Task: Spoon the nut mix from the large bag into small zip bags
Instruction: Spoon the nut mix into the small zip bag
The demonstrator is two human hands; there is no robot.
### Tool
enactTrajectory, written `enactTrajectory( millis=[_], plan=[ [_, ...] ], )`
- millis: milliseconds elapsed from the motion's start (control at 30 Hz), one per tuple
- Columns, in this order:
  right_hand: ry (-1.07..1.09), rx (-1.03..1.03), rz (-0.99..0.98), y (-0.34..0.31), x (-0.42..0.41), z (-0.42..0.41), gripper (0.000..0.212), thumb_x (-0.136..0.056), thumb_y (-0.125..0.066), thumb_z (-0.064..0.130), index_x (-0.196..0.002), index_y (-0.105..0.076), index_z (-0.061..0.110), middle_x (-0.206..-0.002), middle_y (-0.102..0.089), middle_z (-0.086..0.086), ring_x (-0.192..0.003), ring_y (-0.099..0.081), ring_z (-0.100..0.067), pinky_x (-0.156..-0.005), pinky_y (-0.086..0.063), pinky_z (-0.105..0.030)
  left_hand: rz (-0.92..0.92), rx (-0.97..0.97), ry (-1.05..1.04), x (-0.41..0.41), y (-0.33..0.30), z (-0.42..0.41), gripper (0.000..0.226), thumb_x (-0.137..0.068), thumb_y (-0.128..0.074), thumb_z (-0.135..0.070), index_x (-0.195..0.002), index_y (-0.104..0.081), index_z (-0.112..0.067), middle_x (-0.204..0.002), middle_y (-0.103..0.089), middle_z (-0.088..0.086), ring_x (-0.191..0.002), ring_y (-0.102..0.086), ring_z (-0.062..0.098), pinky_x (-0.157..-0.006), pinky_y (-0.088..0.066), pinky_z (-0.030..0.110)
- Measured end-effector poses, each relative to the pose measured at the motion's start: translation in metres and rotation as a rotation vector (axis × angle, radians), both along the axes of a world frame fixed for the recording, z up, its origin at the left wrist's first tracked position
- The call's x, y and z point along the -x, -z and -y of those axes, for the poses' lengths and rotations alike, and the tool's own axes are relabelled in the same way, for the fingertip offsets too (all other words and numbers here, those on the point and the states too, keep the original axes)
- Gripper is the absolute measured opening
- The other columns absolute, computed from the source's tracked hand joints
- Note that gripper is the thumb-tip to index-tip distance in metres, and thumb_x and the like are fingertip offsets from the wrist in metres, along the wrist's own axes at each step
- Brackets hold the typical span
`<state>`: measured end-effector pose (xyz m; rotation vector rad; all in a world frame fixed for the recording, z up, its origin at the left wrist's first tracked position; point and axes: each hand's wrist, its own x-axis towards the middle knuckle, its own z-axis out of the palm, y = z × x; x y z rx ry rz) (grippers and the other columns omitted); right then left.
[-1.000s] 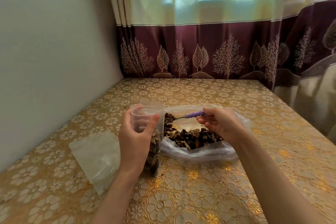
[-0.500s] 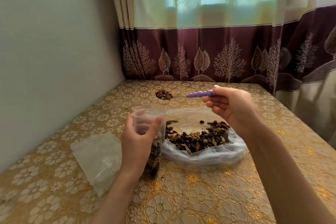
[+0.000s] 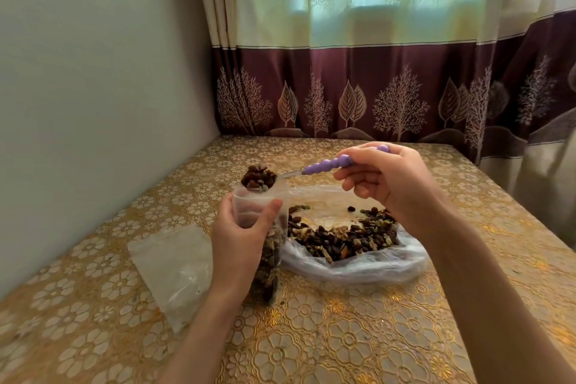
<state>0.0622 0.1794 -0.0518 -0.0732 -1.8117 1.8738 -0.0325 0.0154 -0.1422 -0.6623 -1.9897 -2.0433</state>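
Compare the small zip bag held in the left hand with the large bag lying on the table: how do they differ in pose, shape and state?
The small zip bag stands upright, gripped by the left hand; the large bag lies slumped on the table, untouched. The small zip bag is narrow and tall, the large bag wide and low. The loaded spoon hangs over the small zip bag's mouth, not the large bag's. Both are clear plastic, open, holding nut mix.

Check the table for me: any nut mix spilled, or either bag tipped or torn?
Nothing stands out. The spoon is heaped with mix right at the mouth of the small zip bag, which the left hand holds upright. The large bag lies open, its mix inside. No loose pieces show on the table.
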Motion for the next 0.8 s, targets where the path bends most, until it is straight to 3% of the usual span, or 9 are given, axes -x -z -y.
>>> enactTrajectory(
  millis=[167, 300, 467, 600, 800],
  plan=[
    [-0.011, -0.018, -0.043, 0.001, -0.001, -0.006, 0.016, -0.088, -0.051, 0.001, -0.080, -0.066, -0.001, -0.066, -0.070, -0.009, -0.054, -0.061, -0.013, -0.043, -0.043, -0.017, 0.021, -0.014, 0.031, -0.004, -0.003, 0.001, 0.039, -0.063, -0.069, -0.051, -0.092, -0.055, -0.028, -0.081, -0.068, -0.019, -0.071, -0.065, -0.002, -0.058, -0.046, 0.006],
    [-0.009, -0.009, -0.060, 0.002, -0.001, -0.009, 0.016, -0.088, -0.050, -0.001, -0.083, -0.065, -0.002, -0.066, -0.070, -0.009, -0.054, -0.060, -0.013, -0.044, -0.043, -0.017, 0.002, -0.012, 0.027, -0.004, -0.003, 0.000, 0.047, -0.061, -0.069, -0.052, -0.098, -0.055, -0.027, -0.081, -0.067, -0.022, -0.072, -0.062, -0.007, -0.061, -0.044, 0.002],
    [0.021, 0.089, -0.095, 0.006, 0.001, -0.011, 0.019, -0.090, -0.051, 0.003, -0.077, -0.064, 0.003, -0.072, -0.072, -0.008, -0.057, -0.059, -0.012, -0.047, -0.044, -0.016, -0.009, -0.009, 0.028, -0.005, -0.003, -0.001, 0.048, -0.061, -0.070, -0.052, -0.102, -0.052, -0.032, -0.080, -0.068, -0.013, -0.072, -0.064, -0.002, -0.061, -0.045, 0.004],
    [0.214, 0.122, -0.036, 0.020, 0.005, -0.017, 0.018, -0.092, -0.051, 0.005, -0.077, -0.061, 0.002, -0.065, -0.072, -0.002, -0.056, -0.058, -0.010, -0.048, -0.045, -0.016, -0.019, -0.056, -0.014, -0.003, -0.005, 0.003, 0.037, -0.065, -0.069, -0.047, -0.096, -0.054, -0.033, -0.080, -0.069, -0.015, -0.072, -0.064, -0.003, -0.062, -0.047, 0.006],
    [0.465, 0.054, 0.127, 0.044, 0.008, -0.043, 0.028, -0.094, -0.053, 0.015, -0.068, -0.061, 0.008, -0.049, -0.061, 0.005, -0.054, -0.051, -0.009, -0.045, -0.040, -0.017, -0.020, -0.127, 0.026, -0.001, -0.010, 0.006, 0.045, -0.060, -0.071, -0.051, -0.097, -0.056, -0.030, -0.080, -0.069, -0.017, -0.073, -0.066, -0.001, -0.066, -0.050, 0.011]
  ],
)
